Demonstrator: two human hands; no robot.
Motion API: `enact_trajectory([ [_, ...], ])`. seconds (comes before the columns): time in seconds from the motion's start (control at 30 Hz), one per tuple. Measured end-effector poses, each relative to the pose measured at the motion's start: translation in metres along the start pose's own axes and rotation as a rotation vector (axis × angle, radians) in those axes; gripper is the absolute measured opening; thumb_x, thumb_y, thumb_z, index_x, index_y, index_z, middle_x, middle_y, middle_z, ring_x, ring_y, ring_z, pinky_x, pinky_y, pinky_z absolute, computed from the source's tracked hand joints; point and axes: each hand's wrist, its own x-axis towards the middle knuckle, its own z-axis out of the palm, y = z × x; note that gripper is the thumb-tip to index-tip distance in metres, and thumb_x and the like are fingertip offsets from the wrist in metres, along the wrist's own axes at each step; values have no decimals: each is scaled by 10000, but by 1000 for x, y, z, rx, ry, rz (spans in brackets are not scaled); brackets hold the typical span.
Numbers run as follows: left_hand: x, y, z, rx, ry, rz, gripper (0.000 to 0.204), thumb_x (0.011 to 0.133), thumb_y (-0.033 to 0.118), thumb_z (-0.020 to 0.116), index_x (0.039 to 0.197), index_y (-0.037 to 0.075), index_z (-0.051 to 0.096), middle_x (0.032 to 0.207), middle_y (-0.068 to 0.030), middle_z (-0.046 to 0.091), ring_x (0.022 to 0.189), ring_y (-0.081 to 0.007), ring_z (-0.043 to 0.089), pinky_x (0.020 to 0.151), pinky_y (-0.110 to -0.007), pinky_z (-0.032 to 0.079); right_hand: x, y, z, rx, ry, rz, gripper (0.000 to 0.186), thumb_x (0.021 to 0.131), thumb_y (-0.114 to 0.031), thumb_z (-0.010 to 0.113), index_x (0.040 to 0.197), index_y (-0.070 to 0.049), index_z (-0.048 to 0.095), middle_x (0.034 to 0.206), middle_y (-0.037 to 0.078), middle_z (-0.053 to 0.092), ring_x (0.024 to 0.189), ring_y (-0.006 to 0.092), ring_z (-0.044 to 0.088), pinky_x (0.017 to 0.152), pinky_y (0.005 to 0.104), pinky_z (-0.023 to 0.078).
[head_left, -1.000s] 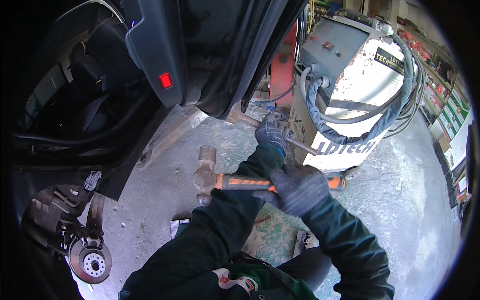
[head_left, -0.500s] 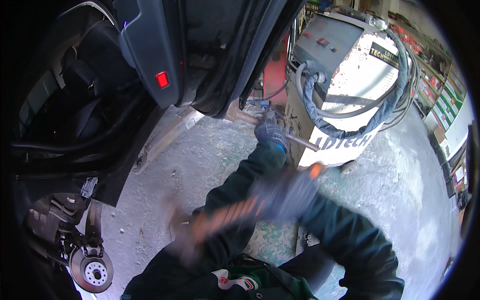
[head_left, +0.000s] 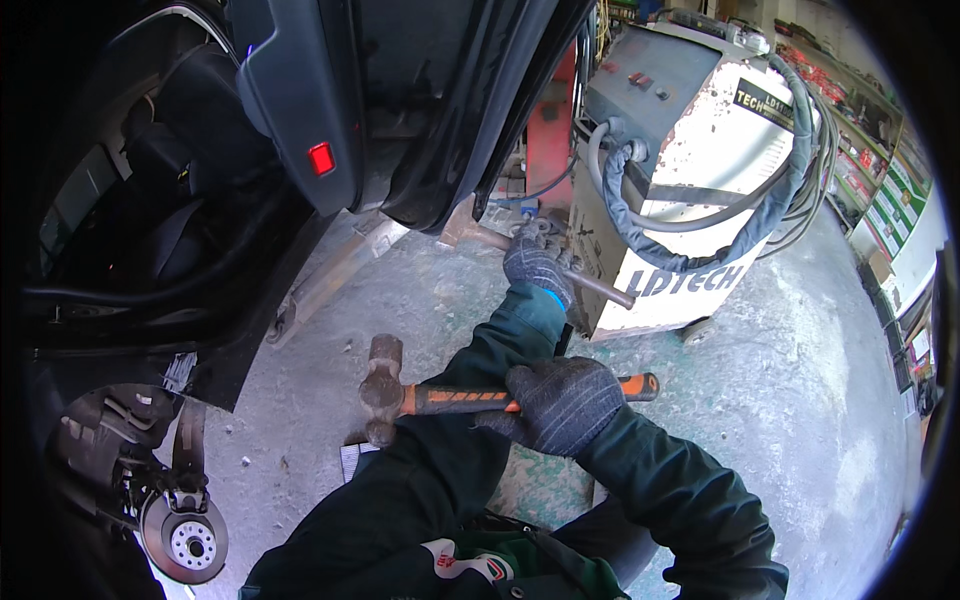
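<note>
My gloved right hand [head_left: 565, 405] is closed around the orange and black handle of a ball-peen hammer [head_left: 382, 390]. The worn brown hammer head points left, over my left sleeve. Farther off, my gloved left hand [head_left: 538, 265] grips the rod-like handle of a second tool, a long-handled metal tool with a blocky rusty head [head_left: 460, 226]. That head lies at the lower edge of the black car door [head_left: 430, 120]; whether it touches the door I cannot tell. The handle's far end sticks out to the right, close to a white machine.
The white and grey wheeled machine [head_left: 690, 180], draped with a thick hose [head_left: 745, 255], stands at the right. A metal lift arm [head_left: 345, 255] lies under the car. A bare brake disc [head_left: 183, 540] shows at lower left. Shelves [head_left: 855, 140] line the far right.
The hammer was blurred by motion with its head lower; now it is sharp, its head higher and the handle nearly level. My left hand and its tool have shifted slightly left.
</note>
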Motion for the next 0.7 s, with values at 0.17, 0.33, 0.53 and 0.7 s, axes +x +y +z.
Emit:
enact_trajectory([
  [0.17,4,3,-9,-47,7,-114,471,941,460,583,1342,222,517,1278,-88,522,1207,-333,478,1007,-558,379,3,1,4,-6,52,12,550,819,-647,675,770,-107,586,659,121,617,578,336,632,539,457,505],
  [0.33,0,4,1,-8,93,-39,496,1024,371,402,1469,153,387,1469,-173,428,1371,-351,402,1107,-593,302,13,3,7,-95,68,29,551,831,-644,663,785,-100,586,643,125,612,593,334,644,558,456,517],
  [0.53,0,5,2,-38,52,-46,479,1009,366,452,1443,165,426,1426,-154,437,1317,-337,420,1064,-581,335,32,27,-19,-168,80,243,553,859,-630,644,879,-79,617,719,165,654,625,336,664,576,455,528],
  [0.7,20,-1,-6,-35,65,-19,464,997,361,492,1421,175,458,1389,-138,444,1273,-325,436,1029,-571,362,18,7,-23,12,24,-2,538,858,-614,662,806,-79,641,700,131,650,618,307,666,561,437,530],
])
